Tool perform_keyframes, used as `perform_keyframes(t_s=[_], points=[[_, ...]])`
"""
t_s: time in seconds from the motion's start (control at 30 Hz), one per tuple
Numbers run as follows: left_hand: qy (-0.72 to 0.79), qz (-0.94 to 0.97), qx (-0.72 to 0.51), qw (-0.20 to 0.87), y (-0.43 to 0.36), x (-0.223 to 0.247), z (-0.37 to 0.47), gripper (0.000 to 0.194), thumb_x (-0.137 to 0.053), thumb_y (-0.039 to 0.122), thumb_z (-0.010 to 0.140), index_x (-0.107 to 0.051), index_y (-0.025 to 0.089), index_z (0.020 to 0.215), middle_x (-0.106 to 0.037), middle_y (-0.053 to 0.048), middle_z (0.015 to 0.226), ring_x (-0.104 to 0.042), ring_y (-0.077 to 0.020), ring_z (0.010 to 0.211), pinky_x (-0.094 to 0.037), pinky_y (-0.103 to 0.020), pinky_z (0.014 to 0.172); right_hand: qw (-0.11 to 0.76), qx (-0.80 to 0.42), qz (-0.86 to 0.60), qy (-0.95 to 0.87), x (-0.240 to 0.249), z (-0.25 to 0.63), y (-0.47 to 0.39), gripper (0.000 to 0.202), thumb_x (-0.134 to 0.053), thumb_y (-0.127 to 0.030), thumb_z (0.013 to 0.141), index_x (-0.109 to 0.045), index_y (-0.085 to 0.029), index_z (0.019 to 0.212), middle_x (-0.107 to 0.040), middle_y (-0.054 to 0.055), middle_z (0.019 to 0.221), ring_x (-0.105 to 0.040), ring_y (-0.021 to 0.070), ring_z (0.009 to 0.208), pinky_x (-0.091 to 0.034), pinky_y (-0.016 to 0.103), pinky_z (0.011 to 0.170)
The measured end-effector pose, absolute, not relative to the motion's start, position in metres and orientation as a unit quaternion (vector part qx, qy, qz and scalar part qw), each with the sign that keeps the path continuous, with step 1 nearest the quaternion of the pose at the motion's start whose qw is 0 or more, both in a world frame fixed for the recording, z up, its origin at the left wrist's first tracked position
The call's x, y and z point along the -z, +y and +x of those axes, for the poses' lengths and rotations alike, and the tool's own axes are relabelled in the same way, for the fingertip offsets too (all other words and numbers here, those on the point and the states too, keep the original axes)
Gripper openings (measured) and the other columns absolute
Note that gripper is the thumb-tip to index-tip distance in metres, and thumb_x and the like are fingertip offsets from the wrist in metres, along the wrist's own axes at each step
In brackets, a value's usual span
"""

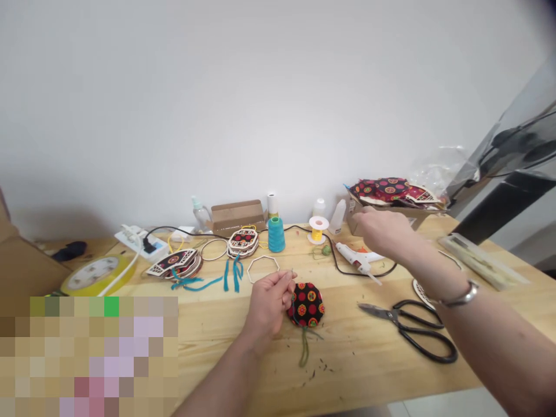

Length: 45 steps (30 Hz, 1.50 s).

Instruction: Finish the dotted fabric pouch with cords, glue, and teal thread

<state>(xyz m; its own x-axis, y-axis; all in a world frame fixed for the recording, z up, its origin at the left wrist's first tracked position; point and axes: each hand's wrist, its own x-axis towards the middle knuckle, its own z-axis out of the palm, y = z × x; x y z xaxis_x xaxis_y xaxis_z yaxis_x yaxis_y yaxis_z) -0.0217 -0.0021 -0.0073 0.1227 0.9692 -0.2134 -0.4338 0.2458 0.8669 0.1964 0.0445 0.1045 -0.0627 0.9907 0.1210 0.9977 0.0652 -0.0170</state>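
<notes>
My left hand (270, 300) is closed, with thumb and forefinger pinched together and the other fingers curled at the edge of a round patterned fabric piece (309, 304). The fabric is black with red and yellow circles. A thin thread runs down its left side, and a green cord loop (304, 350) trails below it onto the table. Raised to the right, in front of a cardboard box, my right hand (384, 231) is closed; whatever its fingertips grip is hidden. Black-handled scissors (403, 324) lie below my right forearm.
A glue gun (357, 259), a teal thread cone (276, 236) and a yellow spool (318, 230) stand or lie behind my hands. Stacked wooden-framed pieces (242, 241) and a power strip (141, 243) are to the left. Fabric fills the cardboard box (419, 219).
</notes>
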Motion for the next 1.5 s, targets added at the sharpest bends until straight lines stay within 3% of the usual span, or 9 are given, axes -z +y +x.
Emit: perform_keyframes(t_s=[0.1, 0.2, 0.33, 0.43, 0.53, 0.8, 1.03, 1.27, 1.5], points=[[0.419, 0.326, -0.510, 0.677, -0.004, 0.005, -0.020, 0.029, -0.075, 0.033, 0.060, -0.064, 0.008, 0.072, -0.048, 0.004, 0.050, -0.029, 0.0003, 0.036, -0.013, -0.015, 0.036, 0.161, -0.007, -0.632, -0.758, -0.075, 0.184, 0.034, 0.022, -0.047, -0.015, 0.080, -0.070, -0.015, 0.081, -0.068, 0.014, 0.089, -0.063, 0.0258, 0.083, -0.044, 0.036, 0.070], [0.429, 0.337, -0.492, 0.679, -0.005, 0.004, -0.019, 0.030, -0.075, 0.034, 0.059, -0.064, 0.008, 0.070, -0.048, 0.004, 0.048, -0.028, 0.0005, 0.035, -0.013, -0.015, 0.036, 0.287, -0.197, -0.502, -0.792, -0.052, 0.162, 0.029, 0.023, -0.051, -0.024, 0.084, -0.069, -0.020, 0.097, -0.068, 0.008, 0.103, -0.059, 0.0216, 0.099, -0.044, 0.034, 0.085], [0.424, 0.359, -0.459, 0.693, -0.006, 0.006, -0.017, 0.027, -0.074, 0.034, 0.062, -0.063, 0.010, 0.067, -0.047, 0.005, 0.047, -0.026, 0.0009, 0.035, -0.013, -0.016, 0.036, 0.308, -0.417, -0.385, -0.763, -0.033, 0.146, 0.026, 0.042, -0.061, -0.029, 0.078, -0.058, -0.022, 0.119, -0.058, 0.007, 0.123, -0.053, 0.0209, 0.112, -0.044, 0.035, 0.089], [0.421, 0.370, -0.446, 0.698, -0.006, 0.008, -0.017, 0.027, -0.073, 0.035, 0.065, -0.061, 0.010, 0.062, -0.045, 0.005, 0.047, -0.027, 0.0007, 0.036, -0.014, -0.016, 0.036, 0.299, -0.557, -0.348, -0.693, -0.020, 0.144, 0.026, 0.048, -0.067, -0.026, 0.072, -0.057, -0.017, 0.118, -0.066, 0.008, 0.107, -0.061, 0.0187, 0.098, -0.048, 0.033, 0.084], [0.421, 0.378, -0.432, 0.702, -0.006, 0.008, -0.016, 0.027, -0.071, 0.035, 0.066, -0.061, 0.010, 0.062, -0.045, 0.005, 0.049, -0.028, 0.0006, 0.036, -0.015, -0.016, 0.036, 0.310, -0.622, -0.346, -0.631, -0.008, 0.145, 0.025, 0.041, -0.070, -0.025, 0.068, -0.063, -0.015, 0.107, -0.070, 0.004, 0.086, -0.065, 0.0149, 0.078, -0.051, 0.030, 0.074], [0.427, 0.379, -0.412, 0.710, -0.007, 0.009, -0.016, 0.023, -0.070, 0.032, 0.068, -0.063, 0.010, 0.067, -0.045, 0.005, 0.050, -0.026, 0.0004, 0.037, -0.014, -0.016, 0.037, 0.332, -0.598, -0.394, -0.615, -0.002, 0.145, 0.024, 0.025, -0.073, -0.030, 0.065, -0.070, -0.013, 0.083, -0.069, 0.003, 0.071, -0.060, 0.0114, 0.062, -0.047, 0.025, 0.060], [0.440, 0.375, -0.411, 0.705, -0.008, 0.008, -0.015, 0.023, -0.071, 0.031, 0.067, -0.065, 0.009, 0.070, -0.047, 0.004, 0.050, -0.028, 0.0005, 0.036, -0.015, -0.016, 0.036, 0.351, -0.538, -0.406, -0.650, -0.003, 0.147, 0.026, 0.009, -0.064, -0.021, 0.070, -0.068, -0.013, 0.068, -0.065, 0.001, 0.061, -0.054, 0.0087, 0.055, -0.043, 0.021, 0.054], [0.427, 0.379, -0.401, 0.716, -0.009, 0.007, -0.015, 0.020, -0.069, 0.030, 0.069, -0.066, 0.010, 0.073, -0.048, 0.004, 0.051, -0.028, 0.0001, 0.037, -0.015, -0.016, 0.037, 0.342, -0.405, -0.426, -0.733, -0.006, 0.144, 0.023, 0.013, -0.054, -0.012, 0.075, -0.062, -0.013, 0.064, -0.061, -0.001, 0.059, -0.048, 0.0074, 0.054, -0.038, 0.019, 0.052], [0.430, 0.453, -0.413, 0.663, -0.008, 0.006, -0.020, 0.027, -0.058, 0.036, 0.080, -0.071, 0.012, 0.087, -0.063, -0.004, 0.068, -0.033, -0.0034, 0.045, -0.023, -0.018, 0.043, 0.342, -0.400, -0.436, -0.731, -0.009, 0.148, 0.022, 0.014, -0.053, -0.017, 0.077, -0.060, -0.014, 0.066, -0.055, -0.002, 0.058, -0.047, 0.0084, 0.055, -0.038, 0.020, 0.052]])
